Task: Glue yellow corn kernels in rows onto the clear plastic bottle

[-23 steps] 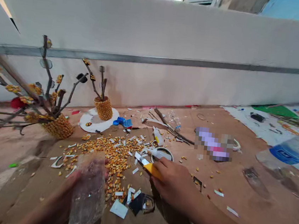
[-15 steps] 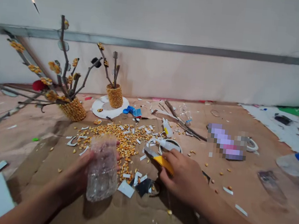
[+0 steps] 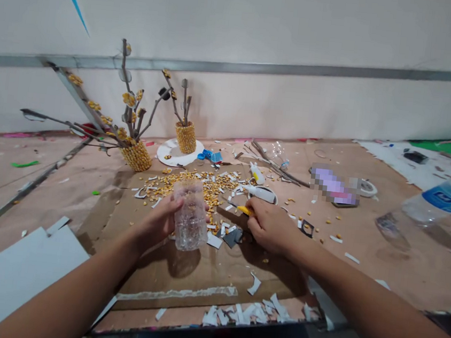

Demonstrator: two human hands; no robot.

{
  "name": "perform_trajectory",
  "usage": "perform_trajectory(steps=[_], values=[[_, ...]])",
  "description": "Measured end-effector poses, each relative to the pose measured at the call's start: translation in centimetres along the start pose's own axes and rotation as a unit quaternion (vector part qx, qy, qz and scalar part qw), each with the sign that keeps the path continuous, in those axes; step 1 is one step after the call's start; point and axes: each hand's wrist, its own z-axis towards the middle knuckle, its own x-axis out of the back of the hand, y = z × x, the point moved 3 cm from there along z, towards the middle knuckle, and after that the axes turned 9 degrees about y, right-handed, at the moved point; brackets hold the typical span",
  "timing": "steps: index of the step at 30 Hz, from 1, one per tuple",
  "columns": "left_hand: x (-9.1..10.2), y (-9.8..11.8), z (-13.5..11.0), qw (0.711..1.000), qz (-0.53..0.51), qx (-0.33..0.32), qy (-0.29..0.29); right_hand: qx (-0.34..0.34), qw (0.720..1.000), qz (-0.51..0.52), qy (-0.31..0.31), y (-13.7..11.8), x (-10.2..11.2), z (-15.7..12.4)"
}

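Note:
A clear, ribbed plastic bottle piece (image 3: 191, 223) is gripped in my left hand (image 3: 168, 215), tilted over the cardboard. My right hand (image 3: 270, 225) is closed around a yellow utility knife (image 3: 244, 209), its blade pointing left towards the bottle piece but apart from it. Corn kernels (image 3: 167, 183) and white paper scraps lie spread behind both hands. Just beyond my right hand are a white glue bottle (image 3: 261, 193) and a roll of tape partly hidden by it. A dark grey scrap (image 3: 233, 237) lies between the hands.
Two kernel-covered pots, one at the left (image 3: 137, 156) and one on a white ring (image 3: 166, 154), hold twigs. A phone (image 3: 334, 186), a tape roll (image 3: 366, 188) and a large plastic bottle (image 3: 431, 204) lie right. White board (image 3: 16, 276) is at left; paper scraps line the front edge.
The view has pulled back and now takes in the table's front edge. My left hand still holds the bottle piece, now more upright; the knife stays in my right hand.

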Motion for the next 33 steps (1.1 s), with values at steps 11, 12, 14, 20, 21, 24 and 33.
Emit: perform_trajectory(steps=[11, 12, 14, 20, 21, 24, 33], values=[[-0.1, 0.4, -0.1, 0.999, 0.009, 0.008, 0.032, 0.011, 0.999, -0.020, 0.034, 0.1, -0.1, 0.6], [-0.1, 0.4, -0.2, 0.999, 0.005, 0.012, 0.037, 0.015, 0.999, -0.014, 0.037, 0.2, -0.1, 0.5], [-0.1, 0.4, -0.2, 0.999, -0.002, 0.018, 0.050, 0.024, 0.999, 0.000, 0.045, 0.3, -0.1, 0.4], [-0.4, -0.1, -0.1, 0.996, -0.034, 0.038, 0.077, 0.076, 0.994, 0.058, 0.057, 0.4, -0.4, 0.1], [-0.4, -0.1, -0.1, 0.996, -0.039, 0.037, 0.076, 0.084, 0.993, 0.066, 0.059, 0.3, -0.4, 0.1], [-0.4, -0.3, 0.1, 0.996, -0.050, 0.021, 0.074, 0.102, 0.989, 0.084, 0.068, 0.1, -0.5, -0.2], [-1.8, -2.4, -0.5, 0.992, -0.092, 0.048, 0.068, 0.166, 0.963, 0.210, 0.041, -2.0, 0.2, -2.5]])
